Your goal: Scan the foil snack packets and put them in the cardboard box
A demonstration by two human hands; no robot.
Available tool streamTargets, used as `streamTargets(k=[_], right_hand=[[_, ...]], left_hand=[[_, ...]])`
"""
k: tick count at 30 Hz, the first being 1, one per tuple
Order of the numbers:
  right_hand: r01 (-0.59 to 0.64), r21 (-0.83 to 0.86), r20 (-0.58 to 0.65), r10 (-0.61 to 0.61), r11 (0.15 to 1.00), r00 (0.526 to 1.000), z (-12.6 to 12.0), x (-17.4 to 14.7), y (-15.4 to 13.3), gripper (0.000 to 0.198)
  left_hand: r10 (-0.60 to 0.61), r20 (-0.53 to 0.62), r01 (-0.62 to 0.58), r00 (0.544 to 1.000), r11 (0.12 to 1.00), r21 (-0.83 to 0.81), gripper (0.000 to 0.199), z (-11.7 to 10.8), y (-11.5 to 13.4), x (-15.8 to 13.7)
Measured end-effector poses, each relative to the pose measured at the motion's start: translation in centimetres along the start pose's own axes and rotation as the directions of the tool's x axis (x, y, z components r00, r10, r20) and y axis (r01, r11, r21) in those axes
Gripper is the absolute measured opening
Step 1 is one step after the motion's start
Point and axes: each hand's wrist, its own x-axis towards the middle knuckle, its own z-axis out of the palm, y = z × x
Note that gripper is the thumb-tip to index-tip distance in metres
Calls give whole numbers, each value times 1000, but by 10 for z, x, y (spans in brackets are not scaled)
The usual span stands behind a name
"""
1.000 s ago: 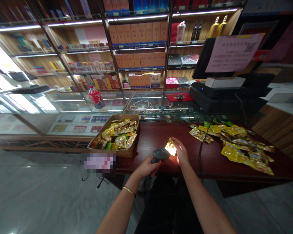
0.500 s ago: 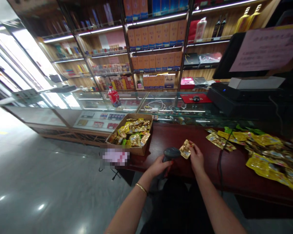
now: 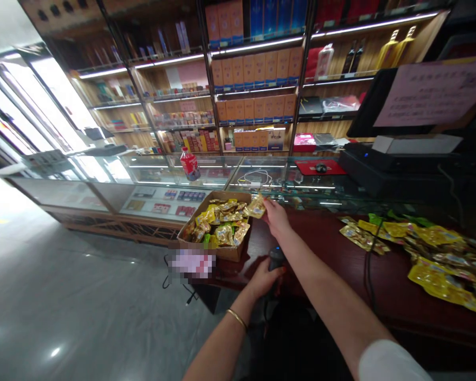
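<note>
My left hand [image 3: 264,279] is wrapped round a dark barcode scanner [image 3: 276,257] over the near edge of the counter. A small gold snack packet [image 3: 256,206] is pinched in the fingertips of my right hand [image 3: 276,217], at the right rim of a cardboard box [image 3: 233,253]. Inside that box lie several gold and yellow packets [image 3: 224,233], a few with green parts. More packets in yellow, gold and green form a spread-out pile [image 3: 432,248] on the right of the counter.
A black cable [image 3: 368,270] crosses the dark red counter [image 3: 321,238]. Behind stand a glass display case [image 3: 218,182], a red-labelled bottle [image 3: 189,165], a mouse [image 3: 321,168] on a red pad, and a monitor [image 3: 371,106] with a paper sheet. A pixelated patch [image 3: 192,263] adjoins the box.
My right hand has carried the gold packet leftward and away from me, from beside the scanner to the box's rim. The scanner's head has turned, and a blue light shows on it.
</note>
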Motion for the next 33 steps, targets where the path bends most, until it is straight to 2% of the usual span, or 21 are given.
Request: streamTargets(k=[2,3,5,6,8,11,13,15,17,18,20,22,25,28,31,33], right_hand=[[-18,-100,18,20,995,1000,27,24,1,40],[-4,-143,9,5,990,1000,32,33,1,40],[39,-236,-27,-47,971,999,20,44,2,38],[54,-283,-54,-72,958,996,5,44,3,36],[54,-392,-130,-114,918,985,-41,36,1,34],[6,-541,-273,-183,841,945,-130,11,-5,43],[-44,-632,-365,-246,774,898,-191,-1,-10,55],[-176,-870,-370,-375,460,850,-244,-7,-11,62],[-286,-934,-353,-419,215,837,-280,-11,-7,63],[-307,-944,-328,-427,121,843,-289,-15,-4,61],[-273,-962,-240,-409,-23,880,-291,-25,4,56],[-187,-976,-139,-340,-113,930,-277,-41,14,54],[-91,-985,-59,-204,-149,977,-246,-68,26,55],[28,-995,42,-151,-97,988,-231,-86,34,54],[80,-996,72,-191,37,979,-231,-92,40,52],[63,-979,10,-266,192,964,-231,-92,47,52]], left_hand=[[10,-9,-10,1000,1000,11,52,0,1,-1],[12,-18,-12,1000,1000,18,53,0,2,-1],[13,-47,-11,999,999,36,53,-1,2,-1],[10,-58,-7,998,999,45,53,-2,2,0],[3,-70,1,998,998,57,53,-2,2,1],[3,-64,1,998,998,57,53,-2,3,1],[6,-61,-3,998,999,51,53,-2,3,1],[1,-54,1,999,999,41,53,-2,4,1],[-4,-52,5,999,1000,22,54,-2,4,1],[-5,-52,6,999,1000,9,55,-2,4,2],[-6,-47,5,999,1000,-13,56,-2,4,2],[-2,-32,1,999,1000,-18,55,-2,4,2],[9,7,-9,1000,1000,2,54,-1,3,1],[11,23,-11,1000,1000,14,55,-1,4,-1],[17,16,-17,1000,1000,23,56,0,6,-2],[21,16,-22,1000,1000,23,54,-1,6,-3]])
